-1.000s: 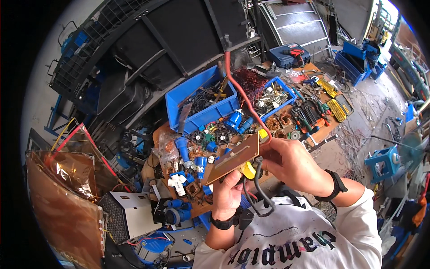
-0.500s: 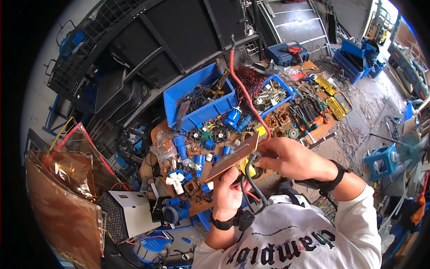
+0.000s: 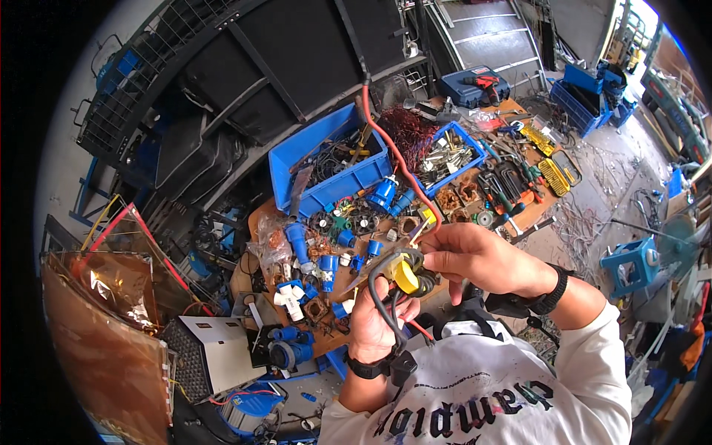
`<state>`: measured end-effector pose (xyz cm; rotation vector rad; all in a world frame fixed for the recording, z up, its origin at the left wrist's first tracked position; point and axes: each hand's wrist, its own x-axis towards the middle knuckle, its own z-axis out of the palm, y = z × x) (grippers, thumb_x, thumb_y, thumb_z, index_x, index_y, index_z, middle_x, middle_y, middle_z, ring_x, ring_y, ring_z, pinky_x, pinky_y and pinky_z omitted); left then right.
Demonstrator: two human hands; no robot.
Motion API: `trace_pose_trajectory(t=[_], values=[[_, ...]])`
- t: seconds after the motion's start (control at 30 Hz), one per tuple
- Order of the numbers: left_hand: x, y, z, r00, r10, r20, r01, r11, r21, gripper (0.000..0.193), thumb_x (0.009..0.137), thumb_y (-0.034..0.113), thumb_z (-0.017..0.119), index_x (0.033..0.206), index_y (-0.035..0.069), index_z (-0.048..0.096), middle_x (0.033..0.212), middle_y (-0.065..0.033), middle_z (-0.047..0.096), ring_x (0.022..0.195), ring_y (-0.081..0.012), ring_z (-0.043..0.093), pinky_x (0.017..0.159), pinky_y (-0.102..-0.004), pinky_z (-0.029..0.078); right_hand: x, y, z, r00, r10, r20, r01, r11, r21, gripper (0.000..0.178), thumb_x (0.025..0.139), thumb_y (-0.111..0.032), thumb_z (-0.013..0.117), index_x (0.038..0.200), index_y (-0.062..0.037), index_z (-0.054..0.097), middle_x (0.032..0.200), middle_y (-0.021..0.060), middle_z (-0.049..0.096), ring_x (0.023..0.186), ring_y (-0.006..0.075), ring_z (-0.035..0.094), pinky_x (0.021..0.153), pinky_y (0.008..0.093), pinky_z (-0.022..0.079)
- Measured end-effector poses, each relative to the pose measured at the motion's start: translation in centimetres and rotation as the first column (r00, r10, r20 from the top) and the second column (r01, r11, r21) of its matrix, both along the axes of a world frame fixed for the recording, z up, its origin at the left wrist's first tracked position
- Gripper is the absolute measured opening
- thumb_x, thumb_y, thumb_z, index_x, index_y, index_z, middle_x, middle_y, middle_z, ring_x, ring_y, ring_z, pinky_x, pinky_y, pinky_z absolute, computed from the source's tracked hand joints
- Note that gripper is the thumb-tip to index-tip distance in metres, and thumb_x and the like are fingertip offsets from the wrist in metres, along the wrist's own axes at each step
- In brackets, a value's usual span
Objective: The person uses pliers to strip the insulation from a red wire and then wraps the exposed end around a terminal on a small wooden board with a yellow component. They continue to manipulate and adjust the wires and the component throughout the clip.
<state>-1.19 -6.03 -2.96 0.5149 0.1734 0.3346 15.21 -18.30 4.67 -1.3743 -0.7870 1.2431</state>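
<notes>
Held over the workbench is a coil of thick black cable with yellow tape (image 3: pixel 405 276); a flat brownish plate shows only partly behind it. My left hand (image 3: pixel 373 326) is closed around its lower left side, the thumb up by the black cable. At the upper right side, my right hand (image 3: pixel 478 259) pinches the coil with thumb and forefinger, and its other fingers are bent. A thick red cable (image 3: pixel 393 152) rises from beside the right fingertips and ends in a black tip. From the coil's underside, a short red wire end (image 3: pixel 420 330) sticks out near my left wrist.
Beyond my hands, the wooden bench (image 3: pixel 530 216) carries a large blue bin (image 3: pixel 337 194), a smaller blue tray (image 3: pixel 450 182) of metal parts, blue plug housings (image 3: pixel 298 243) and hand tools. A drill (image 3: pixel 486 85) rests on a blue case. A white box-shaped device (image 3: pixel 220 352) stands at left.
The coil and plate have turned, so the yellow tape and black cable now face me and the plate is mostly hidden. The red cable's upper end has swung left and slightly down.
</notes>
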Motion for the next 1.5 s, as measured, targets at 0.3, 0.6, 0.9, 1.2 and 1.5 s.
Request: trace_pose_trajectory(t=[0.3,0.6,0.9,1.2,1.5], values=[[0.4,-0.6,0.4,0.999,0.034,-0.012,-0.034,0.999,0.008,0.041,0.092,0.036,0.064,0.117,0.003,0.06,0.088,-0.0053,0.063,0.059,-0.0099,0.049,0.056,-0.0292,0.042,0.4,-0.4,-0.8,0.998,-0.044,0.042,0.041,0.996,0.075,0.019,0.099,-0.017,0.058,0.101,0.0013,0.054,0.081,0.0029,0.059,0.064,0.0078,0.06,0.054,0.0239,0.052],[2.2,-0.3,-0.6,0.963,0.264,-0.043,-0.263,0.964,0.042,0.037,0.091,0.037,0.064,0.111,0.007,0.061,0.095,-0.0021,0.062,0.081,-0.0153,0.058,0.077,-0.0311,0.049,-4.4,-0.7,-2.8,0.907,-0.362,0.216,0.226,0.85,0.475,0.031,0.084,-0.009,0.075,0.107,-0.0035,0.054,0.096,0.0063,0.06,0.08,0.0128,0.061,0.067,0.0263,0.05],[2.5,0.8,-3.1,0.964,0.005,0.265,0.01,0.998,-0.055,0.047,0.092,0.04,0.065,0.122,0.005,0.056,0.105,-0.0032,0.062,0.091,-0.0127,0.06,0.076,-0.0265,0.051,-5.3,1.6,-4.1,0.705,-0.534,0.467,0.027,0.678,0.734,0.019,0.095,-0.018,0.059,0.102,-0.0002,0.061,0.109,0.0171,0.056,0.096,0.0296,0.06,0.085,0.036,0.05],[5.0,-0.1,-0.7,0.848,0.526,-0.062,-0.479,0.813,0.332,0.033,0.093,0.029,0.067,0.115,0.005,0.06,0.094,0.0017,0.06,0.072,-0.0053,0.055,0.061,-0.0213,0.043,-5.1,3.3,-4.5,0.899,-0.437,0.021,0.341,0.73,0.592,0.049,0.105,-0.041,0.039,0.069,-0.0078,0.042,0.072,0.003,0.046,0.064,0.0121,0.043,0.062,0.0264,0.04],[6.8,0.7,-0.7,0.732,0.681,-0.035,-0.575,0.643,0.506,0.021,0.089,0.012,0.069,0.106,0.002,0.063,0.091,0.0007,0.062,0.074,-0.0053,0.055,0.063,-0.0221,0.043,-5.1,4.3,-5.1,0.78,-0.491,0.387,0.275,0.825,0.493,0.038,0.103,-0.032,0.048,0.101,0.0022,0.063,0.074,0.0061,0.058,0.057,0.0119,0.051,0.051,0.0283,0.041]])
